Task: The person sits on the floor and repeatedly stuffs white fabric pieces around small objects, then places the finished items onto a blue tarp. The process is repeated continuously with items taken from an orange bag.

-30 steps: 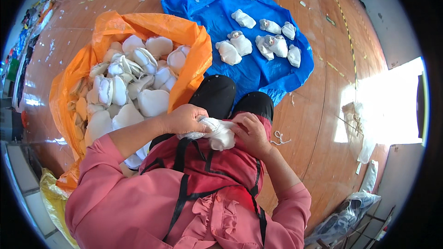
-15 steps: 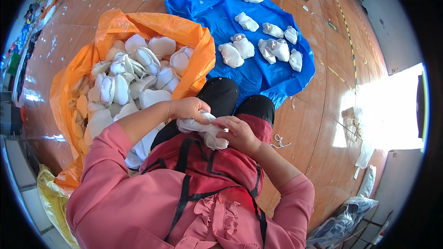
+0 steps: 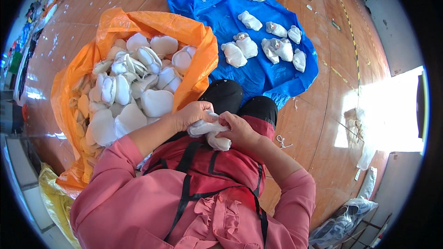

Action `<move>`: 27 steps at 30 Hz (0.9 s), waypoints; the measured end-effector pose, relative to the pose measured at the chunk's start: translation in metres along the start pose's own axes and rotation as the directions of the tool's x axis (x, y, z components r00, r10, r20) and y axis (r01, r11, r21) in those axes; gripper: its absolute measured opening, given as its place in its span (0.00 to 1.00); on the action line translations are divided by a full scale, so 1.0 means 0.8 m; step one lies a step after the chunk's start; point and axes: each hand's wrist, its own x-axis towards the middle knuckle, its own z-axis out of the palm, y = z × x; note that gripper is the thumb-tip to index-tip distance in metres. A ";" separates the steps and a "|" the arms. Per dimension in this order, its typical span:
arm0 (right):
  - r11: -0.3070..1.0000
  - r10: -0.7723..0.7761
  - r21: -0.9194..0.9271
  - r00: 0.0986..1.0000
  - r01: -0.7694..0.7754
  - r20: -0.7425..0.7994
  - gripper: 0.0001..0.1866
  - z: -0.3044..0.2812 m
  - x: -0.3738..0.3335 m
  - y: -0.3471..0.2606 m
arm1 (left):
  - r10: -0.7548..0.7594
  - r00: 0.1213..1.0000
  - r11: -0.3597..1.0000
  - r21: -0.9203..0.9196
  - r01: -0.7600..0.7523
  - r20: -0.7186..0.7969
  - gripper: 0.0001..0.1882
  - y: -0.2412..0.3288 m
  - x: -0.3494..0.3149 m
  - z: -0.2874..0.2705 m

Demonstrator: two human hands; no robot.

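A white cloth bundle [image 3: 210, 133] is gripped over the lap by left hand [image 3: 194, 114] and right hand [image 3: 240, 129], both closed on it, beside an orange bag [image 3: 194, 37] of white pieces; folded bundles [image 3: 265, 46] lie on a blue sheet [image 3: 207, 0].

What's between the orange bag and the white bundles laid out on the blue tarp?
In the head view, only bare blue tarp separates the orange bag from the white bundles.
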 end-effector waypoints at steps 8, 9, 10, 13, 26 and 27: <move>0.990 -0.124 0.063 0.990 0.129 -0.073 0.15 0.024 -0.025 0.012 | 0.102 0.980 0.995 0.020 -0.100 -0.170 0.13 -0.013 -0.021 0.014; 0.990 -0.111 0.079 0.992 0.116 -0.067 0.14 0.027 -0.031 0.009 | 0.112 0.979 0.991 0.087 -0.098 -0.172 0.14 -0.011 -0.026 0.015; 0.990 -0.097 0.094 0.993 0.103 -0.062 0.14 0.030 -0.037 0.005 | 0.122 0.977 0.984 0.153 -0.096 -0.173 0.14 -0.010 -0.031 0.015; 0.985 -0.133 0.094 0.981 0.147 -0.142 0.14 0.036 -0.055 -0.003 | 0.197 0.971 0.956 0.247 -0.159 -0.137 0.16 -0.015 -0.037 0.014; 0.993 0.102 0.090 0.930 -0.075 -0.352 0.18 0.064 -0.072 -0.032 | 0.485 0.834 0.358 0.811 -0.463 0.262 0.23 0.005 -0.085 0.050; 0.999 0.043 0.005 0.916 -0.044 -0.398 0.19 0.060 -0.068 -0.037 | 0.495 0.818 0.334 0.805 -0.491 0.293 0.23 0.003 -0.085 0.050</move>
